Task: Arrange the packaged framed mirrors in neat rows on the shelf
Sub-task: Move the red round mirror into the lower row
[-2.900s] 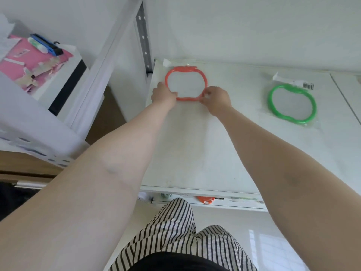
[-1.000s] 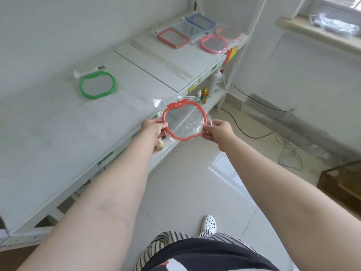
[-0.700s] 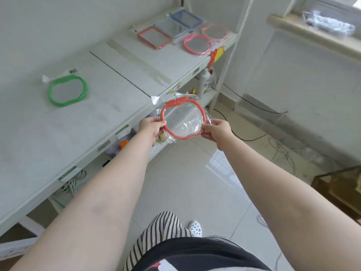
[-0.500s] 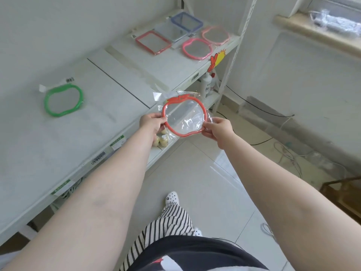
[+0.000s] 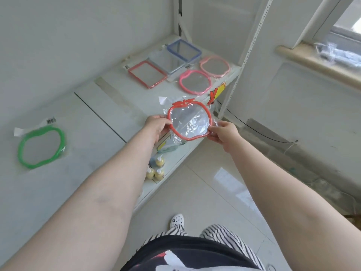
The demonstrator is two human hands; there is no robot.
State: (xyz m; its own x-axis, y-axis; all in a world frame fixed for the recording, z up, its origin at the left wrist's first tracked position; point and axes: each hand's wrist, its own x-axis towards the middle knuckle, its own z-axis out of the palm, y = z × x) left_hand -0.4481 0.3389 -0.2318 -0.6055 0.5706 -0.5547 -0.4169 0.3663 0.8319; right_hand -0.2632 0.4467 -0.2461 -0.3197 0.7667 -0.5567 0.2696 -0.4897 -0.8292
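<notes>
I hold a red apple-shaped mirror (image 5: pixel 189 120) in clear wrap above the front edge of the white shelf (image 5: pixel 109 114). My left hand (image 5: pixel 157 127) grips its left rim and my right hand (image 5: pixel 222 132) its right rim. A green apple-shaped mirror (image 5: pixel 41 147) lies flat on the shelf at the left. At the shelf's far right end lie a red square mirror (image 5: pixel 147 74), a blue square mirror (image 5: pixel 183 50), a pink apple-shaped mirror (image 5: pixel 195 81) and a paler pink one (image 5: pixel 214 65).
A white upright post (image 5: pixel 246 55) stands at the shelf's right end. Small yellow bottles (image 5: pixel 156 169) sit on the lower shelf below my left arm. A black cable (image 5: pixel 259 132) runs along the tiled floor by the wall. A window sill (image 5: pixel 316 65) is at the right.
I lifted the red mirror off the shelf's left end and carried it rightward. Over the last second my view turned toward the far mirrors, and both hands kept their grip.
</notes>
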